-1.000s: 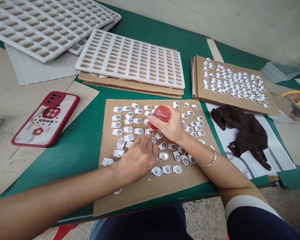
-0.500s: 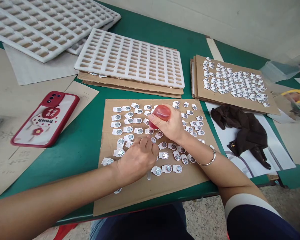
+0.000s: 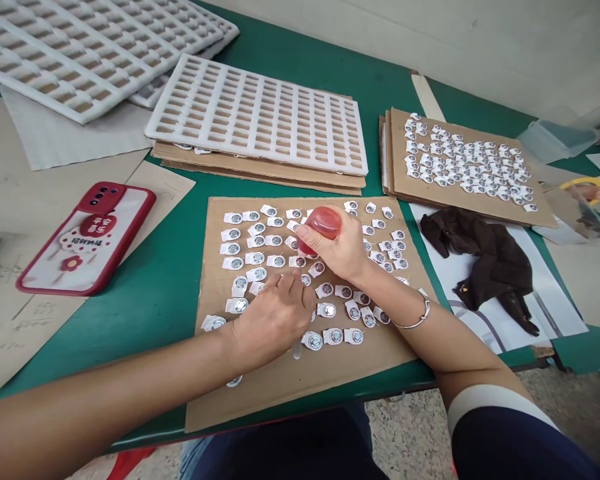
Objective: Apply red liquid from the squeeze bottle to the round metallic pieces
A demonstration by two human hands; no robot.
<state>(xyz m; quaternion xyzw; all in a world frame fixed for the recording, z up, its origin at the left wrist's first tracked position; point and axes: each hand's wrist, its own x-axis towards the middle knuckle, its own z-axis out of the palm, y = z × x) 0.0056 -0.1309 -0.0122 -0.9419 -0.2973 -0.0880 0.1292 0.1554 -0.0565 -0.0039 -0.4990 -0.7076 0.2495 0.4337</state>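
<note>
A brown cardboard sheet point(image 3: 260, 393) lies before me, bearing rows of small white tabs with round metal pieces point(image 3: 326, 310). My right hand point(image 3: 347, 247) is wrapped round a red rounded bottle point(image 3: 325, 223), tilted with its lower end down over the middle of the sheet. Just below and to the left, my left hand point(image 3: 280, 313) is closed, its fingertips near the bottle's tip. Whatever its fingers pinch is hidden. A thin translucent strip point(image 3: 297, 349) shows beneath my left hand.
White grid trays point(image 3: 260, 120) lie at the back and back left. A phone in a red case point(image 3: 87, 240) is on the left. To the right are another cardboard sheet with tabs point(image 3: 400, 160), dark cloth point(image 3: 500, 260), a clear box point(image 3: 557, 140) and yellow-handled scissors point(image 3: 587, 183).
The view has shifted very slightly. Both hands and the red bottle hold nearly the same places.
</note>
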